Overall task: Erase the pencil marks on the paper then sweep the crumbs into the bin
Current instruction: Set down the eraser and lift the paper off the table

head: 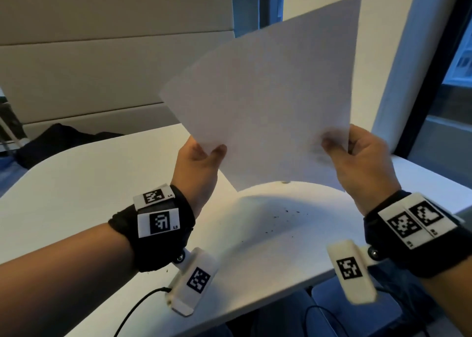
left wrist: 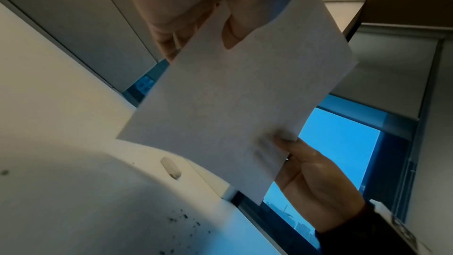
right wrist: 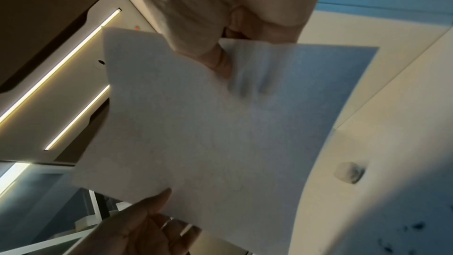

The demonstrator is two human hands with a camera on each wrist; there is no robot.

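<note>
A white sheet of paper (head: 265, 91) is held up in the air, tilted, above the white table (head: 89, 183). My left hand (head: 201, 160) pinches its lower left edge between thumb and fingers. My right hand (head: 355, 152) pinches the lower right corner. No marks show on the sheet. Dark eraser crumbs (head: 281, 220) lie scattered on the table below the paper. A small white eraser (left wrist: 170, 167) lies on the table past the crumbs; in the right wrist view the eraser (right wrist: 349, 175) has a smudged end. In the wrist views the paper (left wrist: 232, 104) (right wrist: 196, 123) fills the middle. No bin is in view.
The table's front edge (head: 255, 308) runs just below my wrists, with cables hanging there. A dark bag (head: 58, 142) lies beyond the table at the left. A padded wall panel stands behind, and a window (head: 457, 63) is at the right.
</note>
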